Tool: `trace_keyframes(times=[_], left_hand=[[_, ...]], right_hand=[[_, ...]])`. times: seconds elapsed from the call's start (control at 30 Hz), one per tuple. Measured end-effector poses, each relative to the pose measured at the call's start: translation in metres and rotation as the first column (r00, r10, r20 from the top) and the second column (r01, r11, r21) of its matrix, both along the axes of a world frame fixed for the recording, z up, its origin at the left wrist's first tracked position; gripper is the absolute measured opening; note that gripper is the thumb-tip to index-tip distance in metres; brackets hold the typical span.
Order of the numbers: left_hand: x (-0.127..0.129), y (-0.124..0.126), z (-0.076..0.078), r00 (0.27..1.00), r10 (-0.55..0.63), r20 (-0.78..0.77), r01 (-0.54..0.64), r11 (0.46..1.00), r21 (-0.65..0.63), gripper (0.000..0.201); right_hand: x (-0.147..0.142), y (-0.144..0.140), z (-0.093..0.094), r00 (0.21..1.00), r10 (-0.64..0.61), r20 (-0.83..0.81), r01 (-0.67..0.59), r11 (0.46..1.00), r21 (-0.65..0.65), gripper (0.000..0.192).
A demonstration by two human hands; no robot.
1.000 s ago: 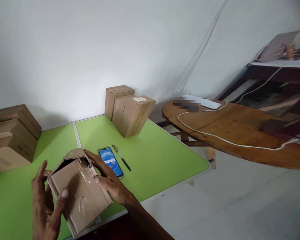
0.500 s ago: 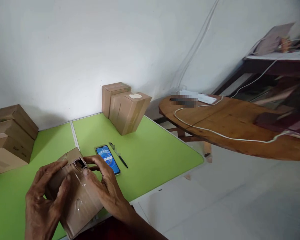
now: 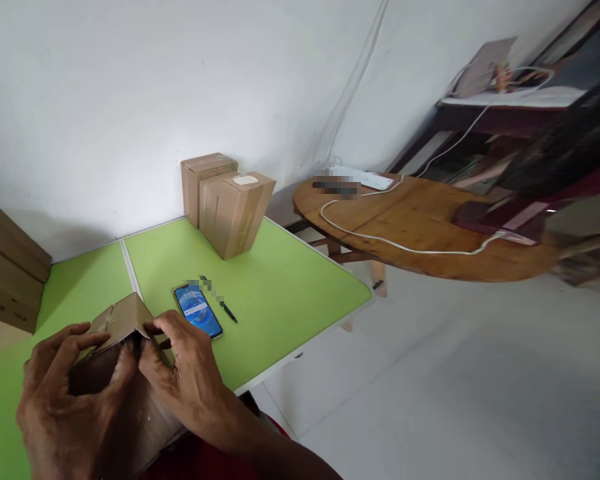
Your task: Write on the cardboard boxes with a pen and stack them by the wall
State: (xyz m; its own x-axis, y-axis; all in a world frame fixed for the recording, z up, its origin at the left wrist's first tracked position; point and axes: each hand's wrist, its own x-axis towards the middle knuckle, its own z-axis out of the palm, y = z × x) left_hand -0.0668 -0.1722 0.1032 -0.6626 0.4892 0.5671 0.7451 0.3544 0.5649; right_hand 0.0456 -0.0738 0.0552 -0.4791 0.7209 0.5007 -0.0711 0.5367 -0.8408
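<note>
A brown cardboard box point(image 3: 145, 413) with clear tape on it is tilted at the near edge of the green table point(image 3: 290, 293). My left hand point(image 3: 70, 393) grips its left side, fingers over the top edge and thumb at a torn opening by the corner. On the other side of that opening, my right hand point(image 3: 185, 373) pinches the box's corner, thumb and fingers on the cardboard. What lies inside the box is hidden. Just beyond my right hand are a phone point(image 3: 199, 311) with a lit blue screen and a black pen point(image 3: 226, 309).
Two cardboard boxes point(image 3: 235, 213) stand at the table's back edge near the wall. More boxes point(image 3: 7, 280) are stacked at the left. To the right, a brown wooden table point(image 3: 420, 220) holds a white cable point(image 3: 405, 251) and a white power strip point(image 3: 363, 177).
The view has turned slightly right, so the surroundings sit further left. My left thumb has moved to the opening at the box's corner, close to my right thumb.
</note>
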Motion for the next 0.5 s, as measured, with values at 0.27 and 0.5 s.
trace_keyframes(times=[0.27, 0.5], left_hand=[[-0.025, -0.005, -0.002, 0.992, -0.028, 0.121, 0.038, 0.996, -0.082, 0.035], [-0.041, -0.006, -0.009, 0.986, -0.161, -0.053, 0.157, 0.985, -0.064, 0.042]], right_hand=[[0.029, 0.065, -0.022, 0.972, -0.024, 0.236, 0.06, 0.988, -0.144, 0.021], [0.055, 0.129, -0.081, 0.604, -0.195, 0.773, 0.486, 0.859, -0.163, 0.005]])
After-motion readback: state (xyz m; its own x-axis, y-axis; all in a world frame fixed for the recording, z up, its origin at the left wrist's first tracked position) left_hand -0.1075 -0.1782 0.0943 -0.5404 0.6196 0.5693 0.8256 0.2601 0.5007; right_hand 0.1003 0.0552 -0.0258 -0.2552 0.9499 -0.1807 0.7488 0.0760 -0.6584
